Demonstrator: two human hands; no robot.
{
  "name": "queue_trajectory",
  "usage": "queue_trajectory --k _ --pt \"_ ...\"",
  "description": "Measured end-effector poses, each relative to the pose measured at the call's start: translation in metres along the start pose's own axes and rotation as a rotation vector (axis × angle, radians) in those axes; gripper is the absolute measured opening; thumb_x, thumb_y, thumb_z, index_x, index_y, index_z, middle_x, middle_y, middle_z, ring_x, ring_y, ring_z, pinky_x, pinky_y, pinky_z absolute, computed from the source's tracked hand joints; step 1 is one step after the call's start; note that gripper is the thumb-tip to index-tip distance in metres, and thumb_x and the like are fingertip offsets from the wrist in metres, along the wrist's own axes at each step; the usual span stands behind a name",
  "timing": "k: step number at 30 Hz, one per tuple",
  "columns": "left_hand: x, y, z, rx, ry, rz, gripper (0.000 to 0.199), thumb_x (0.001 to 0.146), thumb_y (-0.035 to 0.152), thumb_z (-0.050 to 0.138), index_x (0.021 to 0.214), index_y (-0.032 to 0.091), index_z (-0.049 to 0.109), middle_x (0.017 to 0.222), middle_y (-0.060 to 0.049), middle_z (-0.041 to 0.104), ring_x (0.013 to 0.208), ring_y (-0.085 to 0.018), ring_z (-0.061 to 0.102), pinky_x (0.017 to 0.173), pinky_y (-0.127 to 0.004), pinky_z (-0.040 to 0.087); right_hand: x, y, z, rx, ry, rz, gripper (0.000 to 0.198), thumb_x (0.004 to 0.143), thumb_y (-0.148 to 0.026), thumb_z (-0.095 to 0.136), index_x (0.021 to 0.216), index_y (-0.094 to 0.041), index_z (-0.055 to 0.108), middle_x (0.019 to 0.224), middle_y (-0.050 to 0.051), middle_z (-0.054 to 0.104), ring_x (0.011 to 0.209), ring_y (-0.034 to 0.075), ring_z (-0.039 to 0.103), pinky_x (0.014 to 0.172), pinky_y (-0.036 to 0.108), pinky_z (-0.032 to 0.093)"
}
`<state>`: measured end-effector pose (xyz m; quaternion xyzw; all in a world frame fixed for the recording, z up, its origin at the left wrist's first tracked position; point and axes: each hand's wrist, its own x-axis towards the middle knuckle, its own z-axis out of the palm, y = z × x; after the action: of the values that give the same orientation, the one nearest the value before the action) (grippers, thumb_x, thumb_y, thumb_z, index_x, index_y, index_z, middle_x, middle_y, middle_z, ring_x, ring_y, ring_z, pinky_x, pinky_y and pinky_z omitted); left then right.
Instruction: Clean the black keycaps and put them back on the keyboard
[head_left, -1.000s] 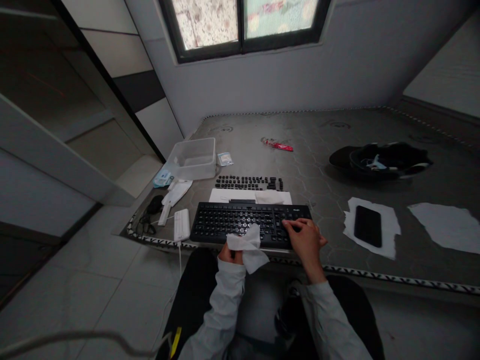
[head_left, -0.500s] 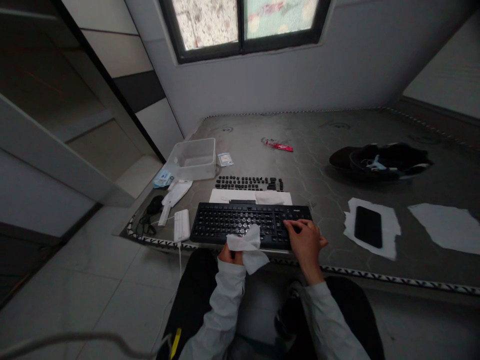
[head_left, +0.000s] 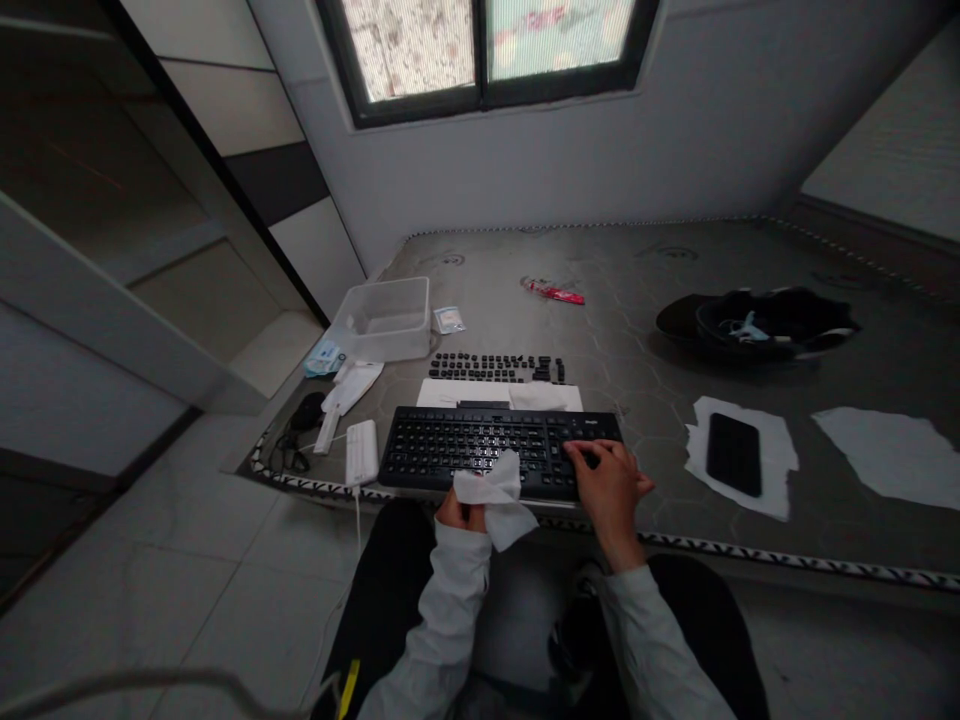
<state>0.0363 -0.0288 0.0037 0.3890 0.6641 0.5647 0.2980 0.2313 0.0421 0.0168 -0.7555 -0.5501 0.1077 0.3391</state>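
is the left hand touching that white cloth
Touching: the head view shows the white cloth gripped in the left hand, its loose part spreading out beyond the hand.

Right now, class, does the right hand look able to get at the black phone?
Probably yes: the right hand is at the right end of the keyboard, and nothing stands between it and the black phone, which lies uncovered on a white sheet.

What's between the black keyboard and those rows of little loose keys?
In the head view, a flat white panel lies between the keyboard and the loose keys, with a pale cloth or tissue on its right part.
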Motion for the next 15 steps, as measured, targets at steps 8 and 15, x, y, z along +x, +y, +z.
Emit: queue_trajectory --k 8,15 --pt "-0.0002 -0.0036 0.0010 0.016 0.008 0.047 0.042 0.075 0.058 0.062 0.086 0.019 0.075 0.086 -0.012 0.078 0.083 -0.030 0.072 0.073 -0.041 0.057 -0.0004 0.0011 0.0017 -0.029 0.016 -0.010 0.045 0.090 -0.055 0.041 0.089 -0.025 0.074 0.105 0.008 0.063 0.100 0.026 0.049 0.086 0.041 0.020" --pt "-0.0050 -0.0016 0.0100 0.016 0.117 0.048 0.051 0.075 0.065 0.058 0.084 0.017 0.074 0.079 -0.013 0.076 0.074 -0.029 0.071 0.069 -0.041 0.056 -0.0013 -0.0034 -0.0024 -0.086 0.010 -0.066 0.041 0.093 -0.049 0.040 0.090 -0.025 0.073 0.104 0.007 0.064 0.099 0.026 0.050 0.085 0.041 0.019"
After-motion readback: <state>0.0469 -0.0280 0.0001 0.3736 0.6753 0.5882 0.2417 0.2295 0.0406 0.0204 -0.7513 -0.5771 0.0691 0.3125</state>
